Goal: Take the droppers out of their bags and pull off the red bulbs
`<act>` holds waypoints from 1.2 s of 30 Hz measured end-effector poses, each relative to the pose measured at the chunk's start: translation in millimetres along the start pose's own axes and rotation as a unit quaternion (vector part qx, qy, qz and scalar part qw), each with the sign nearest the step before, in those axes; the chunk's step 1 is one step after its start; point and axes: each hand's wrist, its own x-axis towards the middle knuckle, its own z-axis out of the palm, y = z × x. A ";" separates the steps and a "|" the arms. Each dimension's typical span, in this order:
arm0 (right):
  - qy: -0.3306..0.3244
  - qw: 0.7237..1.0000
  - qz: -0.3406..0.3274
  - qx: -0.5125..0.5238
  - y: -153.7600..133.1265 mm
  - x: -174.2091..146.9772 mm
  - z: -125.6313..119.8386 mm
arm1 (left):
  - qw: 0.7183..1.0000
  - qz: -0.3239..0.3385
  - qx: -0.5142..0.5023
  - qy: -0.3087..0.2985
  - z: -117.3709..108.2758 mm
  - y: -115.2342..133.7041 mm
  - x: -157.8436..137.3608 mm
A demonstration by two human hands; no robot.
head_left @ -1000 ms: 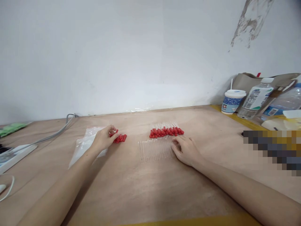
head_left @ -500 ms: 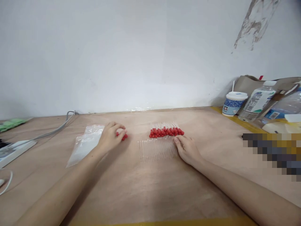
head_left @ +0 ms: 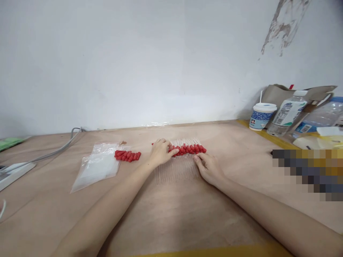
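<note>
A row of small red rounded pieces (head_left: 190, 149) lies across the middle of the table, with thin clear strands (head_left: 184, 142) showing behind it. In front of the row is a sheet of similar clear, thin parallel strands (head_left: 174, 171). My left hand (head_left: 160, 151) is at the row's left end, thumb and fingers curled around red pieces there; a red tip shows beyond its far side. At the right end, my right hand (head_left: 210, 168) has its thumb and forefinger together at the edge of the clear strands. Another cluster of red pieces (head_left: 127, 156) lies farther left.
Clear plastic bags (head_left: 98, 166) lie at left, partly under the red cluster. Beyond them are a grey cable (head_left: 61, 147) and a white power strip (head_left: 17, 173). A paper cup (head_left: 262, 117) and a plastic bottle (head_left: 288, 113) stand at back right, near the wall (head_left: 160, 64).
My left hand has moved right, from the left red cluster to the row's left end, uncovering that cluster. My right hand stays at the row's right end. The view has shifted slightly.
</note>
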 end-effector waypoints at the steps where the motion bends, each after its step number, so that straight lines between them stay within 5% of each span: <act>1: 0.001 1.000 0.001 0.003 -0.3 0.0 -0.1 | 1.000 -0.007 -0.005 0.000 2.6 -0.8 1.6; 6: 0.005 1.000 0.005 0.018 -0.8 -1.0 -0.1 | 0.998 -0.057 -0.022 0.033 8.2 -4.4 -1.0; 11: 0.043 0.997 -0.015 0.057 -0.9 -1.8 0.2 | 0.992 -0.086 -0.051 0.073 -11.3 -4.4 -27.6; 17: 0.093 0.983 -0.154 0.034 -6.7 -3.2 -6.6 | 0.990 0.037 -0.076 0.110 -33.2 -12.8 -75.1; 22: 0.025 0.959 -0.278 -0.038 -9.7 -4.8 -8.9 | 0.980 0.152 -0.068 0.109 -26.8 -17.5 -91.6; 36: 0.010 0.948 -0.319 -0.005 -21.8 -6.7 7.1 | 0.973 0.208 -0.081 0.066 -15.8 -2.0 -93.6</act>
